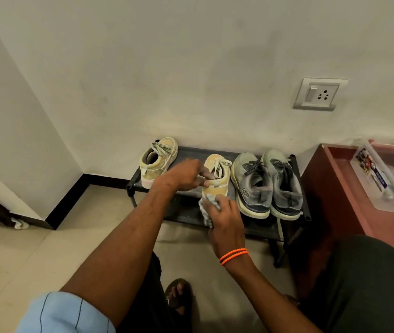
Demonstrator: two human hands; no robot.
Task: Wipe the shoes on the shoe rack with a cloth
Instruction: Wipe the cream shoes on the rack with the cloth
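Pale wall behind, black skirting at its foot, beige tiled floor below. Maroon cabinet just right of the shoe rack; clear plastic box on top of it. Switch socket on wall above rack. Rack: black, low. Four shoes on top tier: two grey shoes at right, two yellow. One yellow shoe at rack's left end, heel outward. Second yellow shoe mid-rack; left hand fingers pinch its collar. Right hand fingers curled round cloth, pressed against its heel.
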